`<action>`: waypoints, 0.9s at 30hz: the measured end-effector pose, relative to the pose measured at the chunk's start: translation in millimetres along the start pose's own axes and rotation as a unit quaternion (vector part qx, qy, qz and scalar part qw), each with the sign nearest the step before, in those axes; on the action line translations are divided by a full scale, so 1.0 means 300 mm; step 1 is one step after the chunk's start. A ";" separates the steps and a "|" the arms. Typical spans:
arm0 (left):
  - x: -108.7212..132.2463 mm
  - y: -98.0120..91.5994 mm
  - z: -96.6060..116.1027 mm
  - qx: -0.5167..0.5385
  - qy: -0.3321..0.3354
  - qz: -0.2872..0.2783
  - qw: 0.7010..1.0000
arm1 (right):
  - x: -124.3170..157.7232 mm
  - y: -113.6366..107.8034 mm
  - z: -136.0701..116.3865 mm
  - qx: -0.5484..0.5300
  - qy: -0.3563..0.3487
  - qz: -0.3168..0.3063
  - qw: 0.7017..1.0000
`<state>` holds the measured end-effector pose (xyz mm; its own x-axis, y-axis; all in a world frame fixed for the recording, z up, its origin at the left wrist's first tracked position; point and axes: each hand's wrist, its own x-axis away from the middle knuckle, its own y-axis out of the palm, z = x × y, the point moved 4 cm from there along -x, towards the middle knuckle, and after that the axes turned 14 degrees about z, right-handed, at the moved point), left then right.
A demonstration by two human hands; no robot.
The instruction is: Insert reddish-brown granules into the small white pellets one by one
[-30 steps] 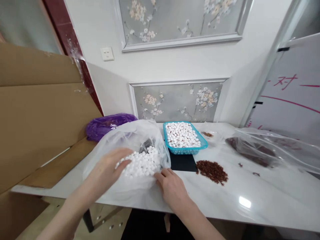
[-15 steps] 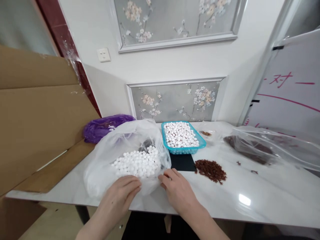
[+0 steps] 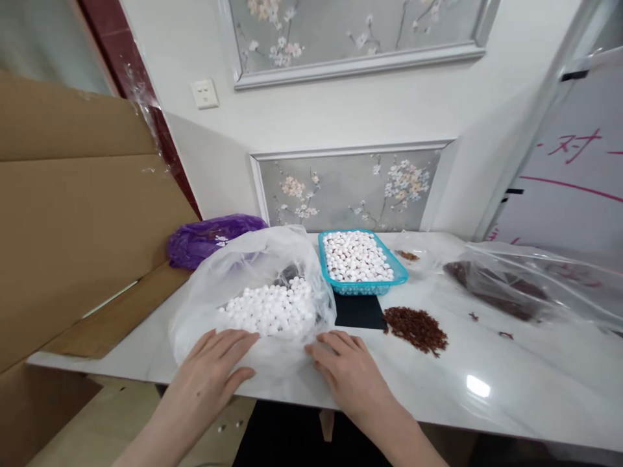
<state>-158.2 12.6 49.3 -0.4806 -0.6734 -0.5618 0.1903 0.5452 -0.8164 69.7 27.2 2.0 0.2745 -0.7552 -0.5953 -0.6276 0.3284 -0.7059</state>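
Note:
In front of me a translucent white plastic bag (image 3: 199,318) lies on the table with its mouth facing me, full of small white balls (image 3: 272,308). My left hand (image 3: 214,357) rests on the bag's near left side, fingers stretched and thumb apart. On the near right edge of the bag lies my right hand (image 3: 345,366), its fingers extended and slightly curved. Neither hand grips anything that I can see. A blue plastic basket (image 3: 363,288) behind the bag is heaped with white balls. Right of the bag is a pile of small reddish-brown dried pieces (image 3: 416,329).
A black flat square (image 3: 360,312) lies under the basket's front. A purple bag (image 3: 204,240) sits at the back left beside a cardboard box (image 3: 87,227). Clear plastic bags with brown contents (image 3: 496,285) lie at the right on the marble-patterned table (image 3: 487,415).
My left hand has moved left, and its fingers have spread from a closer pinch. The right hand's fingers have loosened on the bag's edge. The view has shifted slightly.

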 end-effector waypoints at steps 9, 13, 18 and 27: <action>-0.018 -0.033 0.007 0.016 0.004 0.021 1.000 | -0.086 0.007 -0.168 0.006 -0.103 -0.001 0.995; -0.007 -0.016 0.020 0.018 0.032 0.052 0.998 | -0.091 0.069 -0.137 0.022 -0.081 -0.013 0.996; 0.028 0.016 0.032 0.032 0.064 0.013 0.997 | -0.071 0.107 -0.080 -0.019 -0.070 -0.032 0.997; -0.064 -0.046 0.102 0.123 -0.022 0.036 0.991 | -0.046 0.091 -0.096 -0.007 -0.066 0.007 0.998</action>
<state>-125.3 2.6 67.2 -0.4204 -0.6613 -0.6213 0.4288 0.4586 -0.7783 27.9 30.0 2.1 0.3585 -0.6681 -0.6520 -0.6429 0.3297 -0.6913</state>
